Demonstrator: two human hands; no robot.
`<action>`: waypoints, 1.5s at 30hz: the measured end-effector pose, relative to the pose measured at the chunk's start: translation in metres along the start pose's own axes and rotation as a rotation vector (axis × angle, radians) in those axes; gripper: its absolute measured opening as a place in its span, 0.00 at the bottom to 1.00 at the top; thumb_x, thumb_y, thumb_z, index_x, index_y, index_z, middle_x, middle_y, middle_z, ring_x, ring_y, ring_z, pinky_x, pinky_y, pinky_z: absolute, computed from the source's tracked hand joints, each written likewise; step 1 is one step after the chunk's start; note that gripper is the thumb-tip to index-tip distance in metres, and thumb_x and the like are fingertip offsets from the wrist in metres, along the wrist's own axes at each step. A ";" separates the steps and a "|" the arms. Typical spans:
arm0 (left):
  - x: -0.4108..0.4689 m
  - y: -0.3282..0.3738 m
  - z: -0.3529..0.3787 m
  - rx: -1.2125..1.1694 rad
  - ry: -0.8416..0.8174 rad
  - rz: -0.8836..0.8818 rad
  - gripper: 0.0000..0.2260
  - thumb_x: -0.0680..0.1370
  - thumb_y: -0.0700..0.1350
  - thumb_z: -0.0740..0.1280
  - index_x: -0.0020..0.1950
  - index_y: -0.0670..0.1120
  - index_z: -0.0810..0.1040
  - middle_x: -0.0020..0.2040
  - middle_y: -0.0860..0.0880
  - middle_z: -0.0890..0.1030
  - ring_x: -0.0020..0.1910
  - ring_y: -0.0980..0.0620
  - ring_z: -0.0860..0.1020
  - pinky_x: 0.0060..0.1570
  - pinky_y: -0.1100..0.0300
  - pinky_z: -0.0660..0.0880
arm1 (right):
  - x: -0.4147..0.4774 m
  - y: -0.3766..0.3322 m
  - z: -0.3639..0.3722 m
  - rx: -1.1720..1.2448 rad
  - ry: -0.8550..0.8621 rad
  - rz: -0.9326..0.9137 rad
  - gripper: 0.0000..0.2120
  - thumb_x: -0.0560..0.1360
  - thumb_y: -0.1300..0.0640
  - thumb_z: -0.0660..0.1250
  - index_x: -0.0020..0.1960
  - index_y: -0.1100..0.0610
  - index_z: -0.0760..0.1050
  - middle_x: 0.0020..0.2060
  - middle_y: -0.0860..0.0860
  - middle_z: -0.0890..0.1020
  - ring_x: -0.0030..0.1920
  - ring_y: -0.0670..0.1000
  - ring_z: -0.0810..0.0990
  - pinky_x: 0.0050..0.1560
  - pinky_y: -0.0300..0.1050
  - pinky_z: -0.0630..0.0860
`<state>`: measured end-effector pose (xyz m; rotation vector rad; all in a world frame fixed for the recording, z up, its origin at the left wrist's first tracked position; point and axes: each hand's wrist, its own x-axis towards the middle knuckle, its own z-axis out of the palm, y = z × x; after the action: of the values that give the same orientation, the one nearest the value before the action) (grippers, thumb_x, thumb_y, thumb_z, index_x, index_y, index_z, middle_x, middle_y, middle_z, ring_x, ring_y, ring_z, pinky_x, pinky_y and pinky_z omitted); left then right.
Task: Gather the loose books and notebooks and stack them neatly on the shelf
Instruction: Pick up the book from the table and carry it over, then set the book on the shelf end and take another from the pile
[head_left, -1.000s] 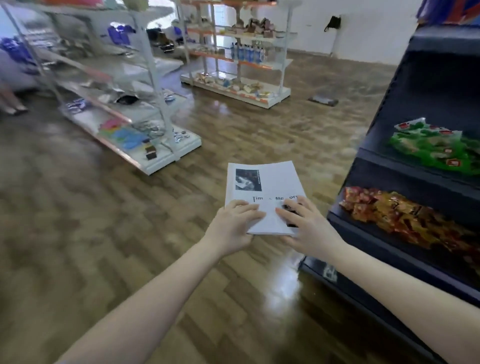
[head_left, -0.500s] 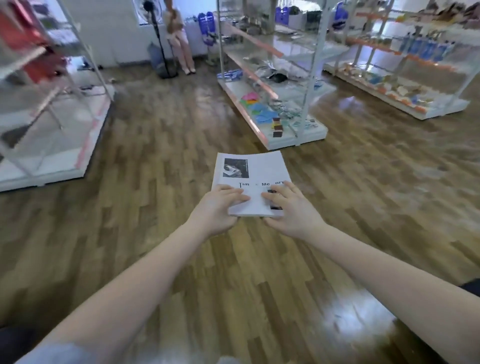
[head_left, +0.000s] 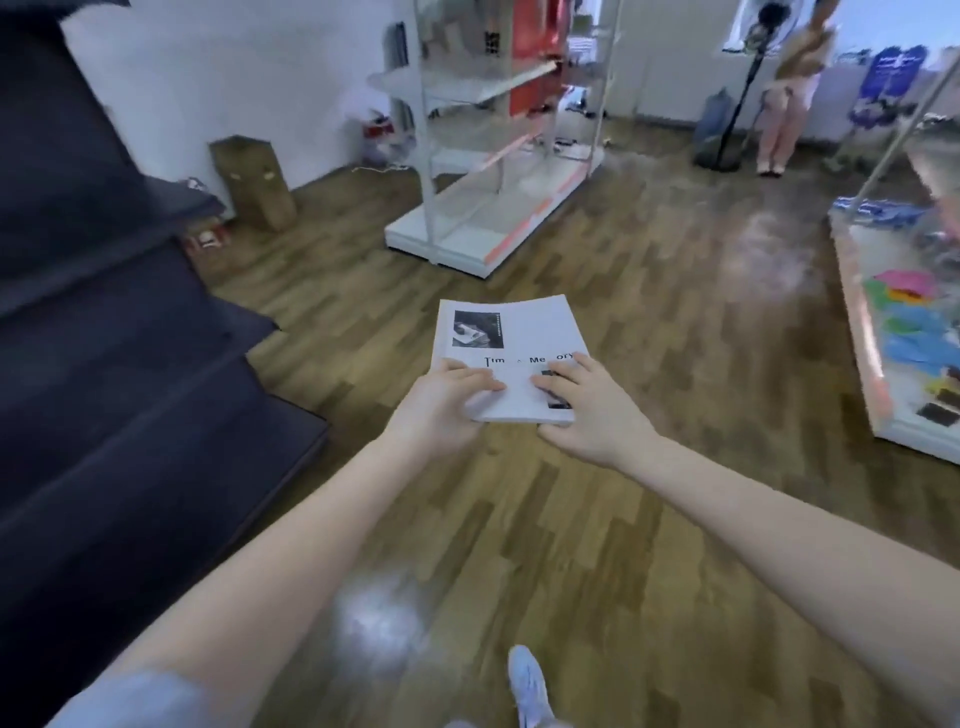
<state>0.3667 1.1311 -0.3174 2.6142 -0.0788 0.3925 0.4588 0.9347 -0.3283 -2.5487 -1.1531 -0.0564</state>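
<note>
**Turning left, with the book still held out in front**

Swinging left since half a second ago, the view is now taking in a dark shelf that was out of sight. The white shelf is sliding from the left edge to the middle, and the standing person is ending up far to its right. The book is keeping its place between the hands.

Left of the white shelf, the dark shelf is filling that side of the picture, and a cardboard box is standing by the wall between the two. In front of the white shelf, nearer the camera, the book is being held flat above the wooden floor, cover up. The left hand is gripping its near left corner and the right hand its near right corner. Both are clamped on it, fingers lying over the cover and thumbs hidden. Nearer still, a light shoe is showing. Right of the white shelf, a fan stand and the person are standing by the far wall, and a second shelf is carrying coloured items.
</note>
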 end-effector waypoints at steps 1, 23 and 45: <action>-0.001 -0.012 -0.008 0.015 0.023 -0.057 0.17 0.69 0.39 0.69 0.57 0.45 0.81 0.56 0.49 0.82 0.58 0.42 0.74 0.58 0.48 0.72 | 0.020 -0.007 0.006 0.015 -0.007 -0.038 0.32 0.64 0.41 0.59 0.63 0.56 0.76 0.61 0.54 0.76 0.67 0.62 0.68 0.69 0.55 0.65; -0.109 -0.158 -0.141 0.346 0.571 -0.846 0.13 0.71 0.36 0.71 0.54 0.43 0.83 0.54 0.50 0.83 0.58 0.43 0.74 0.49 0.70 0.59 | 0.270 -0.237 0.113 0.211 -0.170 -0.997 0.29 0.65 0.47 0.57 0.55 0.65 0.78 0.54 0.61 0.79 0.56 0.68 0.73 0.60 0.58 0.73; -0.179 -0.385 -0.289 0.426 0.503 -0.757 0.16 0.64 0.38 0.66 0.50 0.44 0.83 0.51 0.50 0.83 0.47 0.41 0.76 0.48 0.51 0.77 | 0.417 -0.453 0.206 0.206 -0.213 -1.023 0.26 0.66 0.46 0.59 0.56 0.63 0.77 0.57 0.56 0.76 0.61 0.65 0.70 0.56 0.58 0.75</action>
<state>0.1683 1.6047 -0.3050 2.5908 1.2303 0.8196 0.3828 1.5794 -0.3180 -1.5802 -2.2743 0.0860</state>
